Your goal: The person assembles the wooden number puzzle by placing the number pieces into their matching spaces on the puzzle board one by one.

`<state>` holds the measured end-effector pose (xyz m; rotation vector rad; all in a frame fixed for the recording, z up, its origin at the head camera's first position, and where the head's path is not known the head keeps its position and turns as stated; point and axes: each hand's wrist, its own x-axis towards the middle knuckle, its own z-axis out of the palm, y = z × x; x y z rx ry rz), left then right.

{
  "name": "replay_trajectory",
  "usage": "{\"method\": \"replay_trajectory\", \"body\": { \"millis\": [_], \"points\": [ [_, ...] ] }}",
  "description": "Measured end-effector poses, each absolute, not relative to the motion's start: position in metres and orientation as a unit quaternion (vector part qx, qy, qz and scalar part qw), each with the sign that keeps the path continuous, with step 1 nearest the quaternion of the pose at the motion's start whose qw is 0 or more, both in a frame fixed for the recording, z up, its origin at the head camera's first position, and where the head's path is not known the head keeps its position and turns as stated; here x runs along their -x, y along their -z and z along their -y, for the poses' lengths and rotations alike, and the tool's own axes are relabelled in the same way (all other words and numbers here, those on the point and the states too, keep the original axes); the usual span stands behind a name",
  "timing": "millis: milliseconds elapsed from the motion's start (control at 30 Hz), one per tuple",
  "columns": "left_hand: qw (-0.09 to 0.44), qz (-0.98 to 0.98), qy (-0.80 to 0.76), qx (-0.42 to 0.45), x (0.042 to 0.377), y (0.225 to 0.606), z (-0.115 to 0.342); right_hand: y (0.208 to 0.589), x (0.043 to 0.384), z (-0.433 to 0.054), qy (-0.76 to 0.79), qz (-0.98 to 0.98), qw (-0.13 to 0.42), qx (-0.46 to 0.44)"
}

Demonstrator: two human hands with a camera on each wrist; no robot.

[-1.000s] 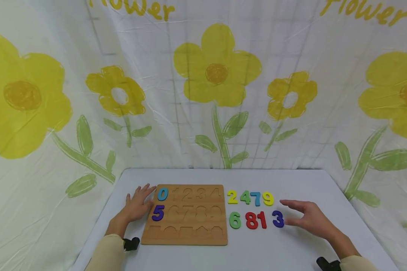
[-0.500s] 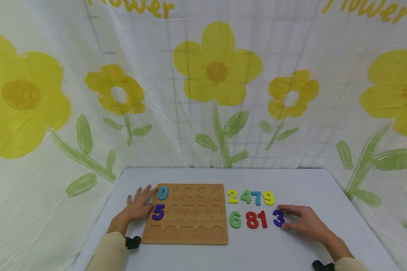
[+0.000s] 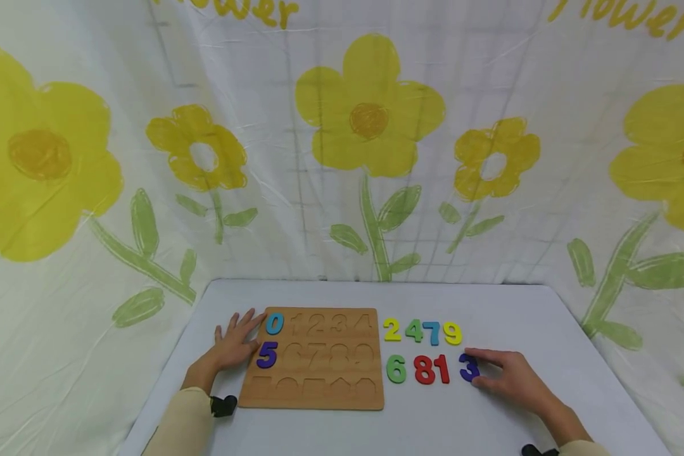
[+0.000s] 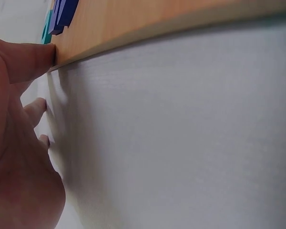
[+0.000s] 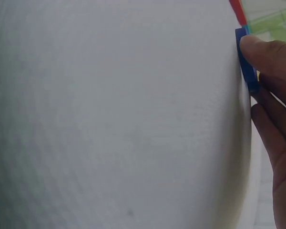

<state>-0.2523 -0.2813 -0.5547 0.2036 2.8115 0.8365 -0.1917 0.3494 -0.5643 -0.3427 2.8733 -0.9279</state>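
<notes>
A wooden number puzzle board (image 3: 313,401) lies on the table, with a blue 0 (image 3: 274,323) and a purple 5 (image 3: 267,355) in its recesses. My left hand (image 3: 232,347) rests at the board's left edge, fingers spread; in the left wrist view the thumb touches that edge. To the right of the board, my right hand (image 3: 515,377) pinches a dark purple number 3 (image 3: 467,367) between thumb and fingers. The right wrist view shows the thumb on the side of the 3 (image 5: 245,62), which seems to be at table level.
Between the board and my right hand stand two rows of numbers: yellow 2 (image 3: 392,330), green 4 (image 3: 414,331), blue 7 (image 3: 431,333), yellow 9 (image 3: 453,333), then green 6 (image 3: 396,369), red 8 (image 3: 424,370) and red 1 (image 3: 442,368). Behind the white table (image 3: 433,427) hangs a flowered curtain (image 3: 285,253).
My right hand has moved left to the purple 3, and its thumb and fingers have closed in on it. The left hand stays at the board's edge.
</notes>
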Motion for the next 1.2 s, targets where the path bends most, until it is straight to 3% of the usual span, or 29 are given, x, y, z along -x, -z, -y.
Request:
{"method": "replay_trajectory", "body": {
  "millis": [300, 800, 1200],
  "points": [
    [0.094, -0.953, -0.281, -0.063, 0.250, 0.555, 0.282, 0.553, 0.186, -0.346, 0.310, -0.945, 0.029, 0.104],
    [0.084, -0.952, -0.287, -0.068, 0.249, 0.557, 0.284, 0.495, 0.176, -0.308, 0.313, -0.941, -0.050, 0.114],
    [0.089, -0.951, -0.290, -0.069, 0.252, 0.563, 0.287, 0.457, 0.187, -0.270, 0.340, -0.927, -0.059, 0.150]
  ]
}}
